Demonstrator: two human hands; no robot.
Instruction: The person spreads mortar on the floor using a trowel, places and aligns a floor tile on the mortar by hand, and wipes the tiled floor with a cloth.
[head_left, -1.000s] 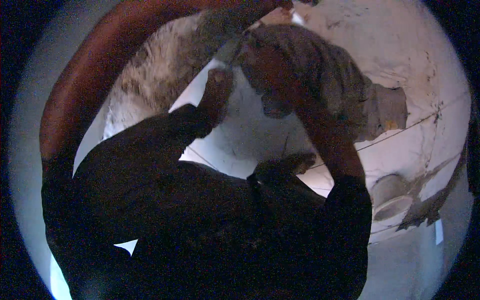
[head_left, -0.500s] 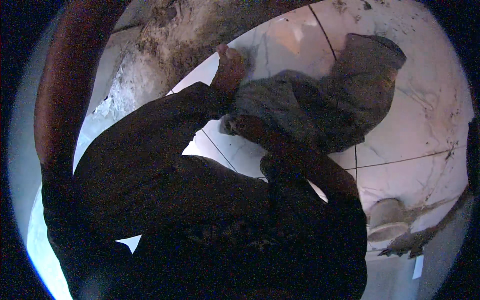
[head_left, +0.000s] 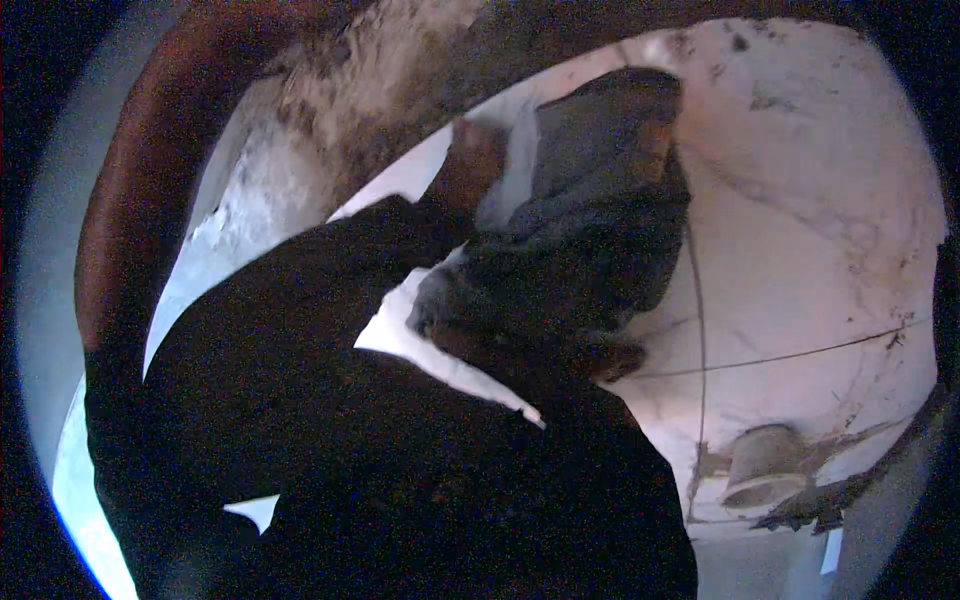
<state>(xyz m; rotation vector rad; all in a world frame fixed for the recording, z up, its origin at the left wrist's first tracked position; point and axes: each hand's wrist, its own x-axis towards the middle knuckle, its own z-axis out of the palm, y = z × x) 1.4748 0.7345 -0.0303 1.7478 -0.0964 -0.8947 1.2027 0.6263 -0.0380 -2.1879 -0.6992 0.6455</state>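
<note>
A crumpled dark grey cloth (head_left: 610,190) lies over the pale tiled floor (head_left: 790,250). My right hand (head_left: 432,305), dark and blurred, is closed at the cloth's lower left edge. Its bent forearm runs rightward across my dark clothing. My left arm (head_left: 150,190) reaches up along the left side and leaves the picture at the top, so the left hand is out of sight. My bare foot (head_left: 475,160) rests on the tiles just left of the cloth.
A rough, dirt-stained surface (head_left: 340,110) runs beyond my foot. At the lower right stands a pale round cup-like fitting (head_left: 768,465) beside a ragged dark patch (head_left: 805,508). Dirt marks and dark joint lines cross the tiles.
The cloth's far right part has swung leftward and upward. My right hand has shifted a little left and nearer to me, and its forearm lies flatter. My left arm leans further right at the top.
</note>
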